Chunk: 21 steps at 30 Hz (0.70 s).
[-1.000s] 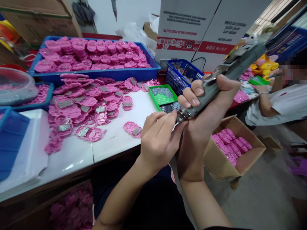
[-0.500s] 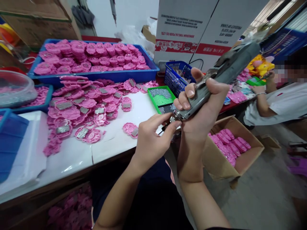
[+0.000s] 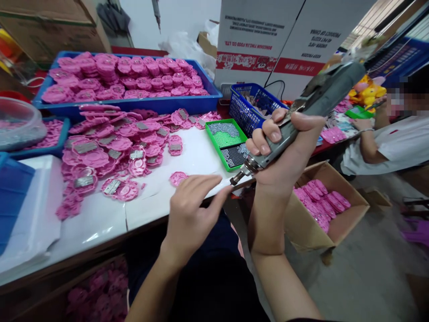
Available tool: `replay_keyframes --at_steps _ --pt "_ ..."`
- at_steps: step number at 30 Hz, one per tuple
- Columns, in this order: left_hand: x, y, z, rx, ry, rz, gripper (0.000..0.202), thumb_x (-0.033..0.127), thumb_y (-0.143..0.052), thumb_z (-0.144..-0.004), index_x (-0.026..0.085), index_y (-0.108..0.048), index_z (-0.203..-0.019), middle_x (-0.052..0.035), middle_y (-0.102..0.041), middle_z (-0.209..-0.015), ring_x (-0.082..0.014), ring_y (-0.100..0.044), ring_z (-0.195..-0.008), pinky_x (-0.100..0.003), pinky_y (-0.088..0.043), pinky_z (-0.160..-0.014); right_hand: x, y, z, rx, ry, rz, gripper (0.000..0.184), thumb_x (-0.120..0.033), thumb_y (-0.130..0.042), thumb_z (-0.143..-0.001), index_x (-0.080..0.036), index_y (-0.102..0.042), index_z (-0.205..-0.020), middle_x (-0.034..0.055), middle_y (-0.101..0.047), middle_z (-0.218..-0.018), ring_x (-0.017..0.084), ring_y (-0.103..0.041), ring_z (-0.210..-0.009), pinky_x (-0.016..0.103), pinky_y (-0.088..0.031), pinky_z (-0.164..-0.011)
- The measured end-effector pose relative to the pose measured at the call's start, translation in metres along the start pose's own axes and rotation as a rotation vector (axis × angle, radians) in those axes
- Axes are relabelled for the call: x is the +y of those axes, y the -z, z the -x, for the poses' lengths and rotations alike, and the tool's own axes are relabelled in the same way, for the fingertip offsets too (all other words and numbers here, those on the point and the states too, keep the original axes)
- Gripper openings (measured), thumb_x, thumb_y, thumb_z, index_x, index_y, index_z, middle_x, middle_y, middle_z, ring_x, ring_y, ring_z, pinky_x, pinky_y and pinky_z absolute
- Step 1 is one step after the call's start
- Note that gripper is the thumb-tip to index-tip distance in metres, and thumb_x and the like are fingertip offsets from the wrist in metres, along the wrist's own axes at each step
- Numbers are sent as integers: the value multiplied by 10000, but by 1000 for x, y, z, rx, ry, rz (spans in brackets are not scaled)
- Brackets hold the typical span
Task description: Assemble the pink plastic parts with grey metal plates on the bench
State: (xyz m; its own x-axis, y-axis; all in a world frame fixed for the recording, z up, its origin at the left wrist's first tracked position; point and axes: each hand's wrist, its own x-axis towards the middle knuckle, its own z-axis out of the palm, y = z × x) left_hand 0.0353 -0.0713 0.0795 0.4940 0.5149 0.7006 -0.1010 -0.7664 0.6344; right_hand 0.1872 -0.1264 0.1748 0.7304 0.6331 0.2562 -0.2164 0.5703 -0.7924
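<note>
My right hand [image 3: 284, 143] is closed around a grey electric screwdriver [image 3: 321, 100], held tilted with its nose pointing down and left. At its lower end the metal chuck [image 3: 247, 167] ends in a dark tip. My left hand [image 3: 192, 212] is just left of that tip, thumb and fingers apart, and I see nothing in it. The left thumb's end lies close to the tip; whether they touch I cannot tell. A pink plastic piece [image 3: 177, 178] lies on the white table [image 3: 147, 208] behind the left hand, partly hidden by it.
Pink pieces with metal plates [image 3: 117, 143] are heaped on the table's left. Behind stands a blue tray [image 3: 134, 106] of stacked pink parts. A green screw tray [image 3: 223, 141] and blue basket [image 3: 241, 107] are beyond my hands. Right are a carton [image 3: 351, 214] and another person [image 3: 389, 129].
My left hand has let go of the screwdriver's nose and moved left and down, its fingers parting. The chuck's dark tip now shows. My right hand still holds the screwdriver in nearly the same place.
</note>
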Motion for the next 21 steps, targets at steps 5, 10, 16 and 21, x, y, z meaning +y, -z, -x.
replay_keyframes --at_steps 5,10,16,21 --pt "-32 28 29 106 99 -201 393 205 -742 -866 185 -487 -568 67 -465 -517 -80 -442 -500 -253 -377 -581 0 8 -5 -27 66 112 250 -407 -596 -814 -250 -402 -812 -105 -300 -578 76 -345 -429 232 -363 -463" --pt "-74 42 47 69 356 -413 574 409 -707 -876 202 -274 -561 79 -213 -540 -86 -225 -504 -273 -261 -554 4 9 -9 -29 67 192 298 -480 -623 -804 -262 -420 -797 -86 -294 -574 108 -334 -448 267 -374 -462" --pt "-108 29 52 -116 558 -445 377 563 -687 -848 217 -551 -905 18 -557 -768 -174 -541 -672 -296 -411 -664 11 3 -13 107 64 206 297 -492 -632 -753 -261 -445 -770 -84 -278 -564 112 -311 -455 266 -348 -449" --pt "-114 11 56 -163 508 -566 538 597 -527 -944 149 -644 -1217 -126 -687 -1006 -327 -620 -980 -436 -462 -899 13 6 -14 164 88 233 269 -473 -636 -752 -260 -473 -774 -83 -282 -576 107 -314 -458 259 -339 -455"
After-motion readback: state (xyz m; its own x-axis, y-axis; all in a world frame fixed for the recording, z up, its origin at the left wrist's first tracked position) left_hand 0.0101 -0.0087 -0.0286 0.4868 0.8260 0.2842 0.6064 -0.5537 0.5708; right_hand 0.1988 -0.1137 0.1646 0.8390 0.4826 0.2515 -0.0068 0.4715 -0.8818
